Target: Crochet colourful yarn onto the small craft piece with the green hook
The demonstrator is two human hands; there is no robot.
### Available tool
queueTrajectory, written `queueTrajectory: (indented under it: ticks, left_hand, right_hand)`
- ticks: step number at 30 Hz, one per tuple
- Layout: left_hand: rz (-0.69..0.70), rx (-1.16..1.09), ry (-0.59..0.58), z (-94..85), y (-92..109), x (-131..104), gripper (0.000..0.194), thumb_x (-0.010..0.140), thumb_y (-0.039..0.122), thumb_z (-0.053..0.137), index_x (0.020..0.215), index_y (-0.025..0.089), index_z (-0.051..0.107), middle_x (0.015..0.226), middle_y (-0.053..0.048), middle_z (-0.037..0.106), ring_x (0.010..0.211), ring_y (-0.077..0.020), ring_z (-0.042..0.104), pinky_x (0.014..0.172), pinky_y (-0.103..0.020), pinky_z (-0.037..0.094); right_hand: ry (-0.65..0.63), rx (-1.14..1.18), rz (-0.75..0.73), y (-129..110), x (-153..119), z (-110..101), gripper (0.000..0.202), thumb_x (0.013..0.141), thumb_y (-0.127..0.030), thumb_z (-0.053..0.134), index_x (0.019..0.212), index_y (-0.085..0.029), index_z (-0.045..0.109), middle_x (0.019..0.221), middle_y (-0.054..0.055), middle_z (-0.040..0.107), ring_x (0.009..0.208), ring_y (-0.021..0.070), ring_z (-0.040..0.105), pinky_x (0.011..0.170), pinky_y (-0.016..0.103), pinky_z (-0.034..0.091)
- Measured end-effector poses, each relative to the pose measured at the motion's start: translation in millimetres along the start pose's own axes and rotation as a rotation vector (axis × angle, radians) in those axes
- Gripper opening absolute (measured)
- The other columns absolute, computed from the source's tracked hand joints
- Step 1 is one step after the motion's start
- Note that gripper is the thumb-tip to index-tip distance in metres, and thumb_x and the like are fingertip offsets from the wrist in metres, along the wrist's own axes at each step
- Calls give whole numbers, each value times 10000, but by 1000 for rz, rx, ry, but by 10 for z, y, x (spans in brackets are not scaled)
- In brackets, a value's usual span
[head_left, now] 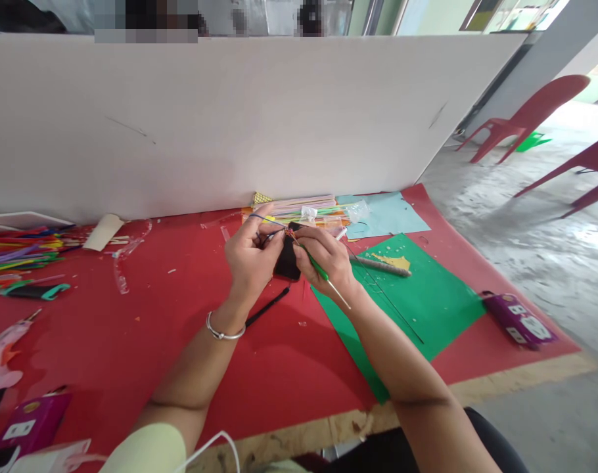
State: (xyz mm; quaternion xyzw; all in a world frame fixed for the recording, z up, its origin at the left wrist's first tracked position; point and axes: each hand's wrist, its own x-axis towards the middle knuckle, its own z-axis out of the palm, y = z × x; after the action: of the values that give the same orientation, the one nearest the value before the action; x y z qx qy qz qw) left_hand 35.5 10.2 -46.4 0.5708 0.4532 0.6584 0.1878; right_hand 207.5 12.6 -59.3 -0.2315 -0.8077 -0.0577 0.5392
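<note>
Near the middle of the view, my left hand [253,249] is closed on a dark blue yarn [267,219], a strand of which runs over the raised index finger. A crochet hook with a green grip [319,264] sits in my right hand [328,256], its pale shaft end pointing down and right. Between the fingertips of both hands is a small reddish piece of yarn work [290,232], too small to make out clearly. Below the hands a black phone [286,264] lies on the red table covering [181,341].
Bundled colored sticks [303,207] lie behind my hands, more [23,249] at far left beside a pink glue gun [6,355]. A green sheet [427,302] and purple case [518,320] are at right. A white partition [230,118] stands behind.
</note>
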Motion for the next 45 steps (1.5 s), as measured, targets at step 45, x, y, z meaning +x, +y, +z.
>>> queueTrajectory:
  ticks: [45]
  left_hand:
    - [-282,-370,42,60,-60,24,582,735,296,930,1295,206,804,865,-30,843,758,-150,779,757,-288,648]
  right_hand:
    - [47,-246,-22,55,-150,127,347,1019,-288,737,1364,-283,700,1148,129,718,989,273,696,887,438,638]
